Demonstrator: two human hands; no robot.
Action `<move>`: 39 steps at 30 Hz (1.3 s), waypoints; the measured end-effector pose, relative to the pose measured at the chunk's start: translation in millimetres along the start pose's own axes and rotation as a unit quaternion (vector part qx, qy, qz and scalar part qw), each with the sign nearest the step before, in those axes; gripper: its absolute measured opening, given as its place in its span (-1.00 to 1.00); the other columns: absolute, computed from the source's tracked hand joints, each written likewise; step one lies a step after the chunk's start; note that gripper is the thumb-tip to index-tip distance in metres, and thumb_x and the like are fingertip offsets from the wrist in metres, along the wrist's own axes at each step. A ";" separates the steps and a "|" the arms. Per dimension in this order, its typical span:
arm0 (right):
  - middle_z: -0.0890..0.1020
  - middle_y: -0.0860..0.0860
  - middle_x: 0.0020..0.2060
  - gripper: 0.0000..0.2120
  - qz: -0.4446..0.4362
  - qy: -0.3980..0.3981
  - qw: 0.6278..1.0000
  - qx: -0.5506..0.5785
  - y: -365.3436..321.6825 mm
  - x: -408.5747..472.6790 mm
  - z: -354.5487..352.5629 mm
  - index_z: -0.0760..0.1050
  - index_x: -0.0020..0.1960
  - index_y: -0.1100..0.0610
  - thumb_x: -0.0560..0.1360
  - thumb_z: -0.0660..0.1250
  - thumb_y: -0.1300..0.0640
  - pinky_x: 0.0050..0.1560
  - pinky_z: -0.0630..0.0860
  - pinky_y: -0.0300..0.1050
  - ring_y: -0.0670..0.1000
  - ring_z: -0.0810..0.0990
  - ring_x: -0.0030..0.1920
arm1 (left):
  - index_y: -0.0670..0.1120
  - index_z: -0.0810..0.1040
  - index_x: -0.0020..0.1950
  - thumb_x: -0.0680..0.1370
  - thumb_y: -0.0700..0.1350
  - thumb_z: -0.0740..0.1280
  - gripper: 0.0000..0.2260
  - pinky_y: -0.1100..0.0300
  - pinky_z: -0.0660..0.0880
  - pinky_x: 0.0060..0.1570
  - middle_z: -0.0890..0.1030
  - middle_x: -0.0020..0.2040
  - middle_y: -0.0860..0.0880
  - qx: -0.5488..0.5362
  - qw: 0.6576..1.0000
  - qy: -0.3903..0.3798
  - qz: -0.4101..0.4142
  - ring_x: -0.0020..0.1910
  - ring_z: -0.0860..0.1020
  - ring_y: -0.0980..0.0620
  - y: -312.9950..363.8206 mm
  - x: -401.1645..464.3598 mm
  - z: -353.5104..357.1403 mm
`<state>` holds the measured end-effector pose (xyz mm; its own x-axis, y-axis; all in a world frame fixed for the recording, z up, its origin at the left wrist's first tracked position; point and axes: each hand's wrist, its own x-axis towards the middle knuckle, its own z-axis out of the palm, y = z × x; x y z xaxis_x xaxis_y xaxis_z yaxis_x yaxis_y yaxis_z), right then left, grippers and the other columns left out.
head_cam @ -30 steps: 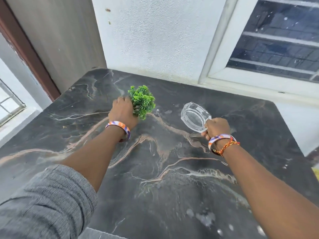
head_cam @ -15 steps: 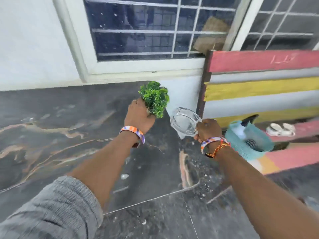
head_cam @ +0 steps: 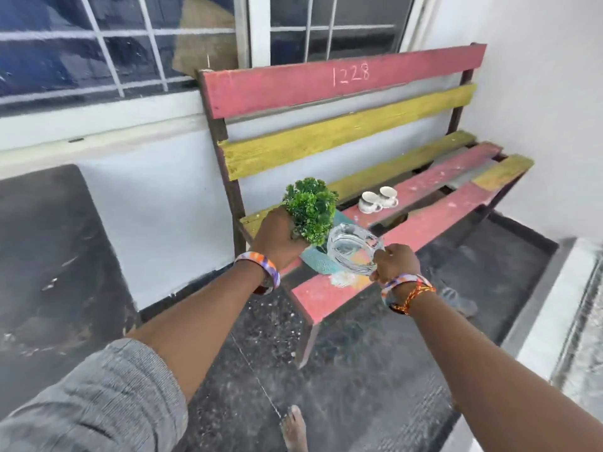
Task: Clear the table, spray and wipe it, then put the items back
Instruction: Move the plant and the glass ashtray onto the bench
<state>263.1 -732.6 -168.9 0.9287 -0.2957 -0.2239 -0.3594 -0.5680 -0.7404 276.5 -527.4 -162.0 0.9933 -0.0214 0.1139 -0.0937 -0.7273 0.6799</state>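
Observation:
My left hand (head_cam: 275, 238) grips a small green artificial plant (head_cam: 311, 207) and holds it above the left end of a red and yellow slatted bench (head_cam: 424, 223). My right hand (head_cam: 396, 262) holds a clear glass ashtray (head_cam: 355, 252) by its rim, just right of the plant and over the bench seat. A teal cloth (head_cam: 318, 261) lies on the seat under both items, mostly hidden by them. The dark marble table (head_cam: 42, 256) is at the far left edge of the view.
Two white cups (head_cam: 378, 199) stand on the bench seat behind my hands. A barred window (head_cam: 130, 44) and a white wall rise behind the bench. The floor is dark speckled stone, with my bare foot (head_cam: 293, 429) at the bottom. A white ledge runs along the right.
I have turned right, away from the table to the bench. Both hands carried the plant and the ashtray off the table and now hold them over the bench seat.

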 end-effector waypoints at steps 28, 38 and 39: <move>0.59 0.26 0.14 -0.67 0.226 -0.042 0.973 -0.019 182.4 415.9 -76.2 0.43 0.27 0.23 0.52 0.17 0.30 -0.07 0.47 -0.06 0.25 0.58 0.10 | -0.07 0.47 0.26 0.25 0.04 0.45 -0.40 -0.01 0.52 0.16 0.54 0.16 -0.11 -0.055 0.960 -0.194 -0.195 0.16 0.53 -0.11 52.2 266.8 355.8; 0.55 0.20 -0.03 -0.68 0.247 -0.097 0.964 0.030 228.1 484.6 -72.4 0.43 0.22 0.08 0.51 0.20 0.32 -0.57 0.53 -0.17 0.11 0.55 -0.51 | -0.26 0.35 0.35 0.46 -0.37 0.32 -0.54 0.47 0.22 -0.13 0.43 0.17 -0.04 -0.035 0.939 -0.174 -0.295 0.29 0.41 -0.10 54.8 293.1 424.2; 0.54 0.18 -0.05 -0.67 0.248 -0.100 0.963 0.033 230.7 488.8 -71.8 0.43 0.23 0.07 0.51 0.20 0.32 -0.56 0.53 -0.17 0.12 0.54 -0.49 | -0.25 0.36 0.33 0.46 -0.38 0.33 -0.55 0.51 0.21 -0.14 0.39 0.12 0.02 -0.038 0.943 -0.171 -0.284 0.23 0.44 -0.05 55.2 293.6 427.8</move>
<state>627.5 -1063.3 -403.6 0.6455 -0.3603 -0.6735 -0.7631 -0.3422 -0.5483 592.2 -867.3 -400.9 0.8478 0.1273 -0.5148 0.4679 -0.6366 0.6130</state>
